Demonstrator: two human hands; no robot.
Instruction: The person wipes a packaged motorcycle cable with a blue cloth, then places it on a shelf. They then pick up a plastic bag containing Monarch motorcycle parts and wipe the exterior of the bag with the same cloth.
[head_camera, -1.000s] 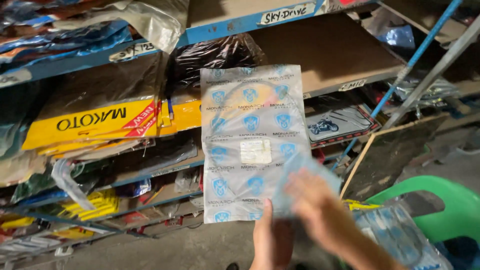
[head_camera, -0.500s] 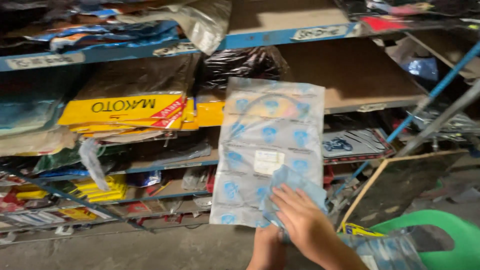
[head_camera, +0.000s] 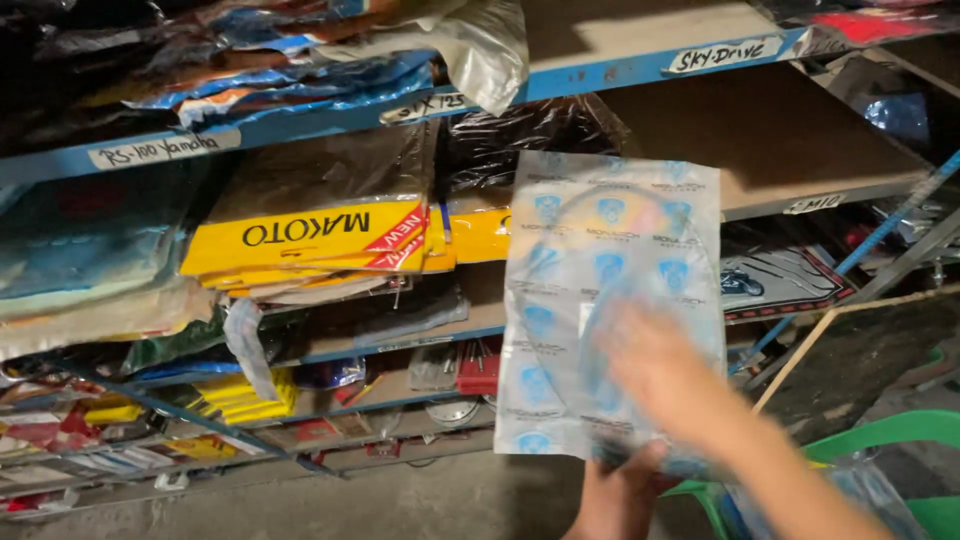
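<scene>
Before the blue shelves (head_camera: 640, 75), the left hand (head_camera: 615, 495) pinches the clear printed packet's (head_camera: 610, 260) near bottom edge, holding it upright; the blurred right hand (head_camera: 660, 375) lies across its lower right face, finger state unclear.

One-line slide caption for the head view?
Left hand holds a clear blue-printed packet up before cluttered blue shelves; blurred right hand crosses it.

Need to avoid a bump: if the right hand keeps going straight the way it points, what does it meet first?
The right hand is blurred but already lies against the clear blue-printed packet. Beyond it, probably the shelf edge; depth is unclear.
</scene>
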